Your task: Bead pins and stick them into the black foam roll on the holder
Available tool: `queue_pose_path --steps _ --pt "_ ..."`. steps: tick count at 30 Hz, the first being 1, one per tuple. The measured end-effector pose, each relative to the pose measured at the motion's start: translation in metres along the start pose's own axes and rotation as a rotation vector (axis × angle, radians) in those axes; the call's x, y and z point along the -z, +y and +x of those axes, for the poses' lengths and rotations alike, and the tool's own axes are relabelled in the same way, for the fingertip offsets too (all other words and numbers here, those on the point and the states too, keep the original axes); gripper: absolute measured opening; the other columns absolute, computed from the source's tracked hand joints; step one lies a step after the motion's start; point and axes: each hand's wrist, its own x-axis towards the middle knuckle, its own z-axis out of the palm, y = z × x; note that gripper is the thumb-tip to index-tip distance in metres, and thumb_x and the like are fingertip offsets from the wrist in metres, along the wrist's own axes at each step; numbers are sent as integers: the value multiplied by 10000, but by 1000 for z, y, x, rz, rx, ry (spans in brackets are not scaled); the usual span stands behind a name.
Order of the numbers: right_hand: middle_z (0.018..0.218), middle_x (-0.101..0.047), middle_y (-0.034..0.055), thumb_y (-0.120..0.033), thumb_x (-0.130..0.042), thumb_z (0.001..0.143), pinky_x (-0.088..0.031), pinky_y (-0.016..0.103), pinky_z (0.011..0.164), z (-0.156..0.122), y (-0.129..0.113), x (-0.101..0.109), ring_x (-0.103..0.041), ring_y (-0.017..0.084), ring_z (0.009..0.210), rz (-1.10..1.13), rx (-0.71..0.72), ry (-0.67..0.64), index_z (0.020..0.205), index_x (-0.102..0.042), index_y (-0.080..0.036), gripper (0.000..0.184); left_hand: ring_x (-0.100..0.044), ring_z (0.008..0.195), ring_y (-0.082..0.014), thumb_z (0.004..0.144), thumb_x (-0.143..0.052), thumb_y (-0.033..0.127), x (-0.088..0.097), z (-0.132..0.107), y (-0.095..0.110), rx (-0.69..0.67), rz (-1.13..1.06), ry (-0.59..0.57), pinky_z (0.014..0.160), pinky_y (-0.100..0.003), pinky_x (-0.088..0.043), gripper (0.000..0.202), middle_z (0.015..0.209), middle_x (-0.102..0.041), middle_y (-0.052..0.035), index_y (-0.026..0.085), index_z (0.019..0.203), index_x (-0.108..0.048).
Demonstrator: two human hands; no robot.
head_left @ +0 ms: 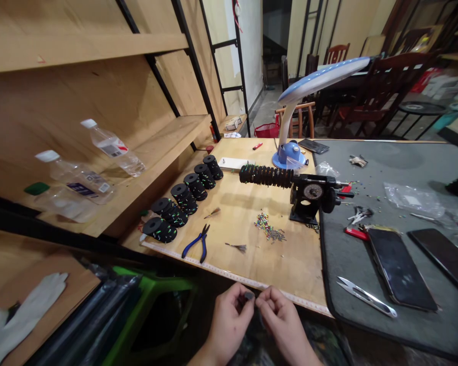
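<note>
Hands, seen from the head camera, held close together just behind the front edge of a pale wooden workbench [275, 269]: left hand [229, 323] curled, thumb and fingers pinching a small dark piece [249, 295]; right hand [284, 323] curled just beside it, its grip too small to tell. Nearest on the bench lie blue-handled pliers [196, 244], a scatter of coloured beads [269, 227], a row of black spools [183, 198] and a black coil [266, 175] on a metal fixture [309, 195], with steel thread snips [366, 297] on a grey mat [404, 162] to the right.
</note>
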Motion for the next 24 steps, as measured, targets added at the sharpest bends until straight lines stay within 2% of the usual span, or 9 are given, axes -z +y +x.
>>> queue_pose_path --steps 5,9,16,20,24 --pt "439 -329 -142 -592 -593 768 -186 176 373 4 9 -1 -261 51 356 65 -24 -37 803 -494 -196 409 -516 548 -136 788 -600 227 0 -2 5 -39 123 -14 526 -209 -383 141 602 -607 -14 166 661 -613" --pt "417 -320 -146 -601 -595 767 -183 175 371 4 9 -2 -262 49 342 61 -7 -35 810 -517 -182 429 -514 535 -132 794 -599 240 -1 -2 5 -51 144 -17 509 -208 -369 168 587 -601 -13 165 644 -615" --pt "375 -333 -139 -639 -627 710 -142 185 377 7 -4 4 -233 47 332 154 -44 0 714 -479 -200 464 -555 599 -147 780 -624 270 0 -1 7 76 -81 -121 559 -211 -420 149 626 -617 -15 160 682 -607" --pt "358 -292 -148 -662 -630 688 -115 192 371 10 -7 7 -189 44 328 166 -60 5 693 -465 -209 482 -534 571 -139 765 -638 299 0 -1 12 179 -184 -173 479 -194 -392 158 601 -569 3 164 707 -580" --pt "389 -261 -152 -671 -637 670 -111 191 366 9 -8 7 -176 42 339 182 -63 6 683 -447 -217 493 -494 546 -122 762 -635 271 0 0 15 177 -193 -173 499 -198 -388 154 569 -521 26 164 684 -555"
